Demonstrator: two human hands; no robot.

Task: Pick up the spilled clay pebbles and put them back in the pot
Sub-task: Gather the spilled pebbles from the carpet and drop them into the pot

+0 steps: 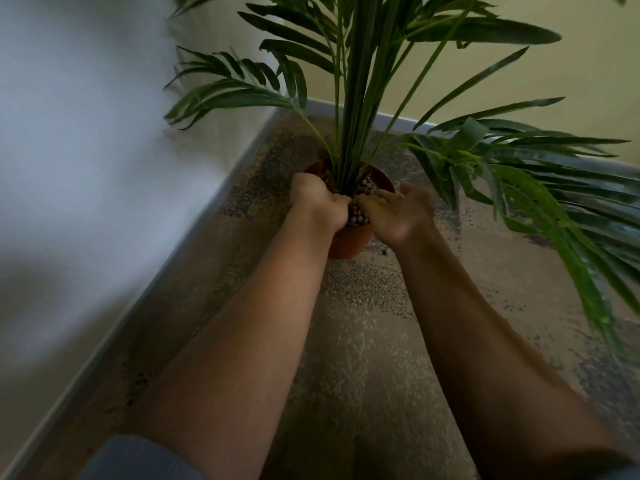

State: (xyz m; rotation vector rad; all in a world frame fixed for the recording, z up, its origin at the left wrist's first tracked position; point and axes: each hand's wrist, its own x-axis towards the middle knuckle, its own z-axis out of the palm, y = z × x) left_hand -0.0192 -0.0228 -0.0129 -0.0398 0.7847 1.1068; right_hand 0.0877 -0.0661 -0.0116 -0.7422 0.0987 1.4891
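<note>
Both my hands are over the pot (349, 242), which stands on the carpet (363, 341) near the room's corner. My left hand (320, 200) is curled; whether it holds anything I cannot tell. My right hand (401, 209) lies open, palm up, fingers touching the pebbles (360, 216) in the pot.

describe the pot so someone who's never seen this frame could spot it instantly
Find the corner where the white wall meets the yellow wall; a tall green palm stands there on speckled carpet. Follow its stems down to the pot, between the left hand and right hand. It is the only terracotta-orange thing, round, topped with clay pebbles.
</note>
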